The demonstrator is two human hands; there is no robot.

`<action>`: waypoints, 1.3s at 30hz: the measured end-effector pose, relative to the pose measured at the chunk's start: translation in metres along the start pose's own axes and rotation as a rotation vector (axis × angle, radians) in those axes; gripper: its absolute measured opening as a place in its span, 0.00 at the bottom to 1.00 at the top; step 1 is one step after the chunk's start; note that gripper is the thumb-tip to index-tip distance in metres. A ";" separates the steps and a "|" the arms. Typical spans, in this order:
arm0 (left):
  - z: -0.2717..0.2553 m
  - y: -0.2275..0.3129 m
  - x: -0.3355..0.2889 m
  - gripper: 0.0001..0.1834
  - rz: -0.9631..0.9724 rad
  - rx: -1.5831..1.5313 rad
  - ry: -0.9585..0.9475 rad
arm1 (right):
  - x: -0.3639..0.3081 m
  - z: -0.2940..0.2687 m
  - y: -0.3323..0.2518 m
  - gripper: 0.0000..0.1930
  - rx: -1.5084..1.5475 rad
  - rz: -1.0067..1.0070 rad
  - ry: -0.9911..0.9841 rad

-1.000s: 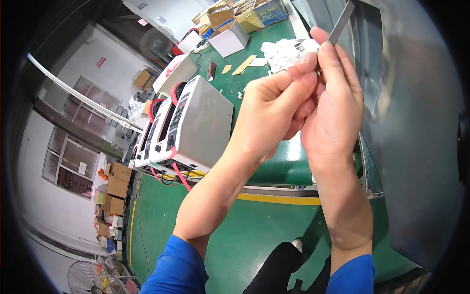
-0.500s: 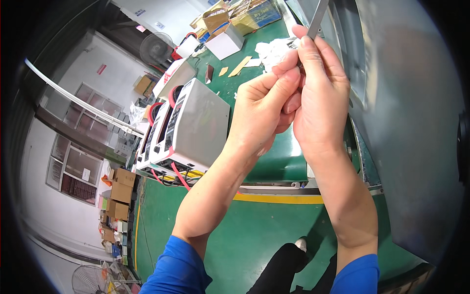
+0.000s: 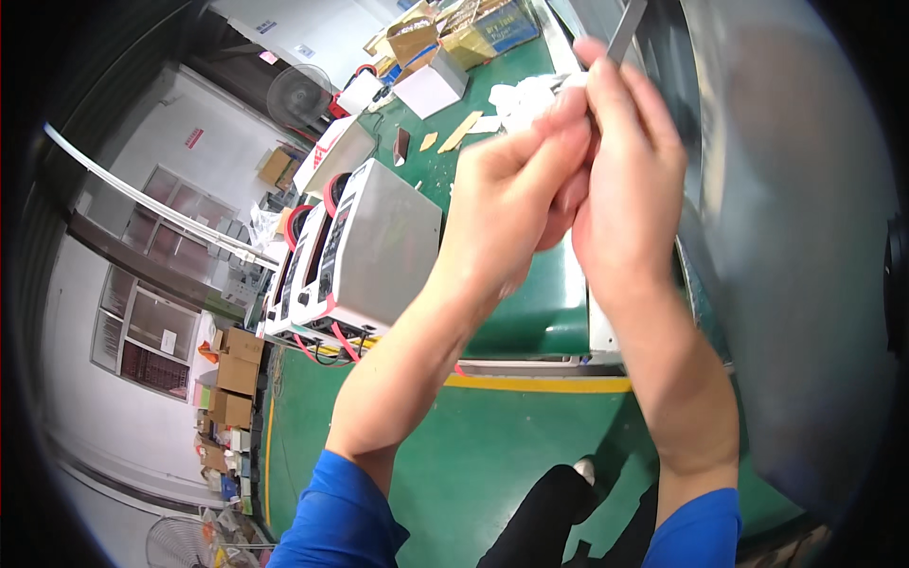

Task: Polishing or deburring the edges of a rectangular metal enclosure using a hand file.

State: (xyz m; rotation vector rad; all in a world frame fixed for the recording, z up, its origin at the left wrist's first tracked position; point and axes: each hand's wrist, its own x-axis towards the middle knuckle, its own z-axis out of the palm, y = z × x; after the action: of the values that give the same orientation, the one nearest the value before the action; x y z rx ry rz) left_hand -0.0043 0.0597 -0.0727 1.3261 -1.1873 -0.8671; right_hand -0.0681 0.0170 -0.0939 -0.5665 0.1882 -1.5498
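Viewing from the head camera, both hands meet above the green surface (image 3: 540, 317). The right hand (image 3: 630, 194) has its grip clamped on a flat grey strip (image 3: 626, 34); the free end of the strip projects toward the far side and leans right, while its near end is concealed by the fingers. The left hand (image 3: 507, 204) has its fingers curled together against those of the right; whether its grip also clamps the strip cannot be determined. Crumpled white material (image 3: 519, 102) lies on the surface beyond the hands, a white machine (image 3: 393, 241) stands to the left, and a grey panel (image 3: 805, 246) to the right. Step in hand, as judged: two-handed handling of the strip. The next move probably calls for a secure right grip before the left fingers shift or release.
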 end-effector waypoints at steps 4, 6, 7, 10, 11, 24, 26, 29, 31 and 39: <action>-0.014 -0.008 -0.007 0.11 0.006 -0.129 -0.061 | -0.010 0.003 0.015 0.12 -0.024 -0.117 0.005; -0.016 -0.009 -0.008 0.10 0.008 -0.133 -0.033 | -0.012 0.003 0.016 0.12 -0.018 -0.096 -0.034; -0.016 -0.010 -0.008 0.10 0.015 -0.139 -0.043 | -0.012 0.002 0.015 0.12 -0.009 -0.092 -0.054; -0.018 -0.013 -0.010 0.10 0.015 -0.125 -0.042 | -0.015 0.002 0.017 0.13 -0.005 -0.084 -0.045; -0.018 -0.012 -0.009 0.10 0.014 -0.124 -0.043 | -0.015 0.002 0.018 0.13 0.001 -0.081 -0.050; -0.030 0.012 -0.005 0.13 0.092 0.059 -0.068 | -0.010 0.015 0.020 0.12 0.116 -0.059 -0.076; -0.035 0.011 -0.003 0.13 0.069 0.103 -0.059 | -0.009 0.014 0.026 0.12 0.131 -0.048 -0.073; -0.041 0.018 0.001 0.13 0.037 0.125 -0.099 | -0.009 0.018 0.023 0.11 0.117 -0.059 -0.079; -0.048 0.028 0.004 0.13 -0.010 0.100 -0.155 | -0.009 0.027 0.020 0.10 0.124 -0.067 -0.049; -0.059 0.055 0.014 0.12 -0.057 0.327 -0.124 | -0.005 0.047 0.020 0.10 0.230 -0.009 0.050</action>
State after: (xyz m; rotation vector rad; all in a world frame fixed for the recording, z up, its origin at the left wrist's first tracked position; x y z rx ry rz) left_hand 0.0467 0.0668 -0.0093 1.5931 -1.4399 -0.8286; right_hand -0.0285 0.0312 -0.0640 -0.3485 0.0438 -1.5699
